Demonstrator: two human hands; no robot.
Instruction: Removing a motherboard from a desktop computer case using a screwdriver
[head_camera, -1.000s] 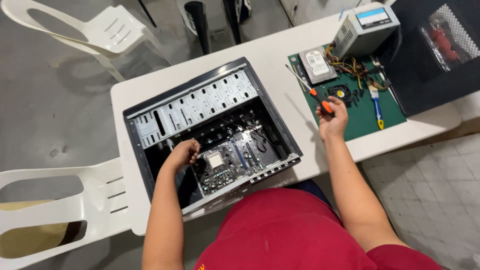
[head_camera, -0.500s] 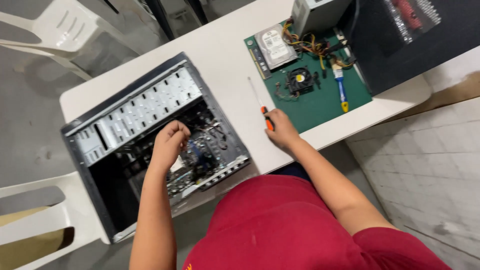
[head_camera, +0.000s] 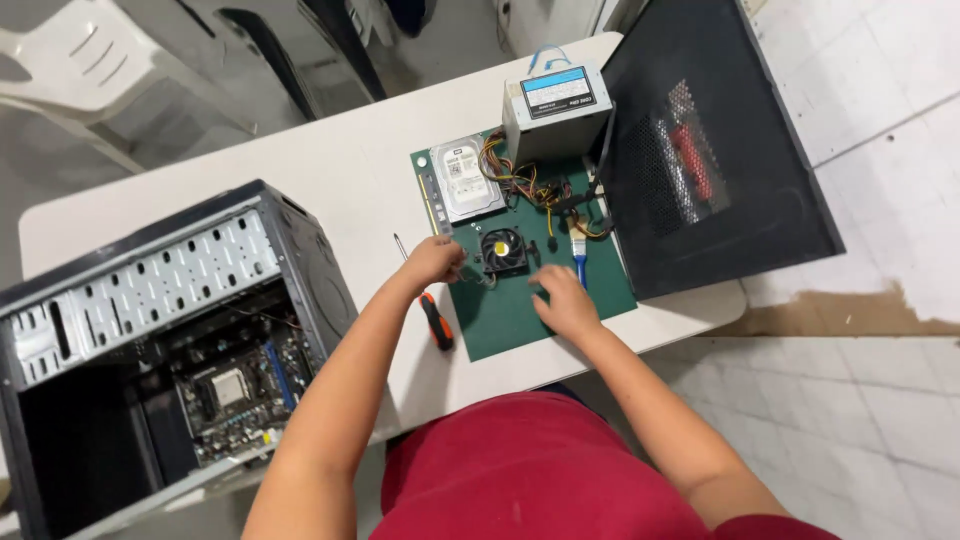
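Both hands rest on the dark green rectangular work mat (head_camera: 500, 320) lying on the white table (head_camera: 330, 180), with the small black square cooling fan (head_camera: 502, 250) between them. The left hand (head_camera: 436, 260) lies at the fan's left edge, fingers curled loosely toward it; whether it pinches the fan or only touches it I cannot tell. The right hand (head_camera: 565, 303) lies just below and right of the fan, palm down with fingers partly bent on the mat, holding nothing that shows. The left hand is the nearer of the two to the fan. The orange-and-black-handled screwdriver (head_camera: 430, 305) lies loose just beneath the left wrist, its long axis running from the tip at upper left down to the handle nearer the person's body. The open black computer case (head_camera: 160, 350) sits well apart, on the left.
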